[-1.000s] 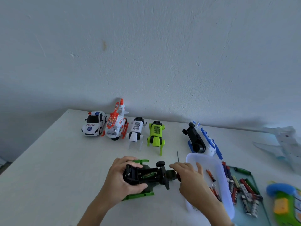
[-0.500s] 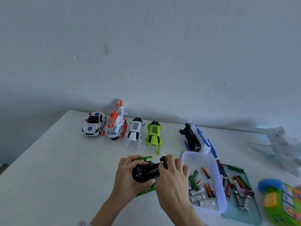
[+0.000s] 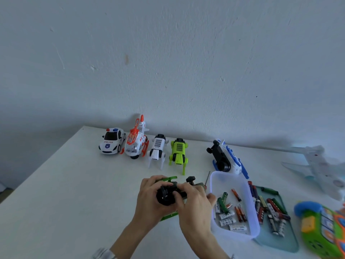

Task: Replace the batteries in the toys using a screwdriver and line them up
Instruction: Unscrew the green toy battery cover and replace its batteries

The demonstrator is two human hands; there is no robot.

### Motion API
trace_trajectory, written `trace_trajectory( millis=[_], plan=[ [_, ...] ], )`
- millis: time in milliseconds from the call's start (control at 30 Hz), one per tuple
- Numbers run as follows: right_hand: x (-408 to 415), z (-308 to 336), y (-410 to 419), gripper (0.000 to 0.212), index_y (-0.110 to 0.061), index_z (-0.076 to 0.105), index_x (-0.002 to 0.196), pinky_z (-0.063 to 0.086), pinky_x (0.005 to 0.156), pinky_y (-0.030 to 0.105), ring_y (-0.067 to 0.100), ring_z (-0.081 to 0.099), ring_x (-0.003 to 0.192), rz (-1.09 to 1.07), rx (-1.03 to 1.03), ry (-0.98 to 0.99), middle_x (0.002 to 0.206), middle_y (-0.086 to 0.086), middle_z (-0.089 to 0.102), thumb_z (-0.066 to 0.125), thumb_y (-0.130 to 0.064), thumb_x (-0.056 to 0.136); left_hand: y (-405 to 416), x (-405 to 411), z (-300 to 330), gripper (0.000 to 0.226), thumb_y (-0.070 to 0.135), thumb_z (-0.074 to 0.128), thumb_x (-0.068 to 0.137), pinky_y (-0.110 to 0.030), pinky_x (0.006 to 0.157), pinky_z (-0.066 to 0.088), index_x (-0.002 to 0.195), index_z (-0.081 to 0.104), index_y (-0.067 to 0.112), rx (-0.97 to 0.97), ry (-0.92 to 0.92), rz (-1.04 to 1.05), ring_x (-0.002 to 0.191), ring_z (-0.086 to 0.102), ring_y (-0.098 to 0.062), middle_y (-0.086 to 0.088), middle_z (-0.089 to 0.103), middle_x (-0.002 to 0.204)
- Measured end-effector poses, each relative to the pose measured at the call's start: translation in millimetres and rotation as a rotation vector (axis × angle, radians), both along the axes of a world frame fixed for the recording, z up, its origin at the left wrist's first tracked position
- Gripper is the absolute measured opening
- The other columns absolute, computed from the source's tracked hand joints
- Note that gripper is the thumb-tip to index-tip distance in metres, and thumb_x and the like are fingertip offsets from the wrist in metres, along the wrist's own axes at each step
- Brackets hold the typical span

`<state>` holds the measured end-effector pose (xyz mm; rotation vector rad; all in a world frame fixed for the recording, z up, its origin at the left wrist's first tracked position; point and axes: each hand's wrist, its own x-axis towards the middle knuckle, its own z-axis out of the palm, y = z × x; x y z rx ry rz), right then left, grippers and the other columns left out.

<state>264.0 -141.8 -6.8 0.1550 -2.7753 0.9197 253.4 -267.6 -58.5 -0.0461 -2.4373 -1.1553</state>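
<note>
A black and green toy vehicle [image 3: 166, 197] is turned underside up just above the white table, near its front middle. My left hand [image 3: 149, 200] grips its left end from below. My right hand [image 3: 194, 202] lies over the right half, fingertips pressing into the underside. That hand also keeps the screwdriver [image 3: 207, 177], whose thin shaft sticks up behind the knuckles. The battery bay is hidden under my fingers. Loose batteries [image 3: 226, 215] lie in a white tub [image 3: 252, 208] just to the right.
Along the wall stand a police car [image 3: 112, 141], an orange helicopter [image 3: 135, 142], a white robot dog [image 3: 157, 149] and a green one [image 3: 178, 152]. A blue-white helicopter [image 3: 226, 157] lies on its side. A green tray [image 3: 280, 240] holds more batteries; a white plane [image 3: 317, 165] and a green toy [image 3: 321, 227] sit right.
My right hand has moved left from the toy's end onto its underside, carrying the screwdriver along. The left hand keeps its grip on the toy. The camera has shifted slightly.
</note>
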Motion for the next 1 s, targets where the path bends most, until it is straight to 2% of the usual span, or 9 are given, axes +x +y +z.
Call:
trace_trajectory(
  millis=[100, 167, 233, 333, 467, 567, 800, 900, 1000],
  plan=[
    [-13.9, 9.6, 12.5, 0.005, -0.030, 0.070, 0.090, 0.037, 0.088, 0.029, 0.011, 0.061, 0.086, 0.080, -0.181, -0.082, 0.082, -0.012, 0.069, 0.067, -0.028, 0.086, -1.3, -0.5, 0.7, 0.049, 0.052, 0.071, 0.047, -0.001, 0.083, 0.035, 0.092, 0.070, 0.031, 0.016, -0.013, -0.015, 0.103, 0.046, -0.001, 0.021, 0.059, 0.105],
    [-24.6, 25.3, 26.2, 0.003, -0.023, 0.071, 0.086, 0.051, 0.076, 0.025, 0.008, 0.064, 0.074, 0.069, -0.344, -0.075, 0.075, -0.011, 0.069, 0.070, -0.022, 0.084, -2.4, -1.0, 2.6, 0.049, 0.052, 0.073, 0.046, -0.002, 0.084, 0.033, 0.091, 0.069, 0.033, 0.043, -0.027, -0.038, 0.104, 0.044, 0.002, 0.022, 0.057, 0.106],
    [-34.0, 43.2, 42.9, 0.006, -0.022, 0.069, 0.090, 0.046, 0.063, 0.010, 0.004, 0.061, 0.071, 0.026, -0.415, -0.049, 0.074, -0.013, 0.067, 0.067, -0.017, 0.087, -3.4, -2.5, 4.2, 0.050, 0.053, 0.074, 0.046, -0.002, 0.086, 0.032, 0.092, 0.069, 0.033, 0.054, -0.043, -0.059, 0.105, 0.042, 0.003, 0.022, 0.056, 0.108],
    [-51.6, 45.1, 74.0, 0.010, -0.018, 0.068, 0.097, 0.044, 0.055, 0.011, 0.005, 0.058, 0.062, -0.067, -0.267, -0.070, 0.074, -0.012, 0.064, 0.063, -0.015, 0.090, -3.7, -4.2, 2.7, 0.051, 0.053, 0.075, 0.048, -0.003, 0.087, 0.031, 0.094, 0.069, 0.032, 0.055, -0.051, -0.089, 0.107, 0.042, 0.001, 0.020, 0.056, 0.110],
    [-55.2, 11.6, 97.1, 0.009, -0.020, 0.061, 0.096, 0.053, 0.076, 0.036, 0.014, 0.062, 0.062, -0.164, 0.125, -0.267, 0.071, -0.006, 0.064, 0.061, -0.021, 0.087, -3.0, -4.4, -2.3, 0.046, 0.052, 0.076, 0.051, -0.004, 0.087, 0.034, 0.093, 0.064, 0.040, 0.024, 0.019, -0.114, 0.107, 0.042, 0.001, 0.023, 0.055, 0.111],
    [-51.4, -8.0, 100.5, 0.006, -0.020, 0.062, 0.089, 0.047, 0.084, 0.034, 0.017, 0.063, 0.074, -0.129, 0.302, -0.367, 0.077, -0.005, 0.067, 0.059, -0.024, 0.086, -4.1, -5.0, -3.4, 0.051, 0.052, 0.076, 0.051, -0.008, 0.086, 0.036, 0.098, 0.060, 0.039, 0.008, 0.050, -0.114, 0.106, 0.043, 0.002, 0.026, 0.053, 0.112],
    [-65.3, 8.6, 126.1, 0.010, -0.015, 0.066, 0.081, 0.041, 0.052, 0.018, 0.005, 0.058, 0.060, -0.158, -0.012, -0.252, 0.071, -0.007, 0.065, 0.065, -0.022, 0.088, -6.3, -6.5, -6.3, 0.050, 0.054, 0.074, 0.052, -0.016, 0.082, 0.039, 0.098, 0.060, 0.039, -0.043, 0.110, -0.116, 0.105, 0.043, 0.000, 0.029, 0.050, 0.113],
    [-88.6, 12.6, 163.0, 0.010, -0.012, 0.066, 0.076, 0.048, 0.052, 0.025, 0.014, 0.059, 0.057, -0.300, -0.114, -0.194, 0.066, 0.000, 0.065, 0.067, -0.008, 0.084, -5.4, -4.2, -7.6, 0.050, 0.056, 0.073, 0.053, -0.017, 0.080, 0.040, 0.098, 0.061, 0.037, -0.062, 0.133, -0.121, 0.100, 0.044, -0.004, 0.032, 0.047, 0.111],
    [-111.4, 2.2, 194.5, 0.008, -0.007, 0.068, 0.083, 0.043, 0.051, 0.022, 0.017, 0.057, 0.060, -0.398, -0.060, -0.264, 0.077, 0.009, 0.067, 0.069, -0.001, 0.080, -7.2, -5.9, -7.1, 0.052, 0.056, 0.073, 0.052, -0.014, 0.080, 0.039, 0.099, 0.060, 0.038, -0.065, 0.120, -0.130, 0.099, 0.044, -0.005, 0.035, 0.046, 0.114]
  ],
)
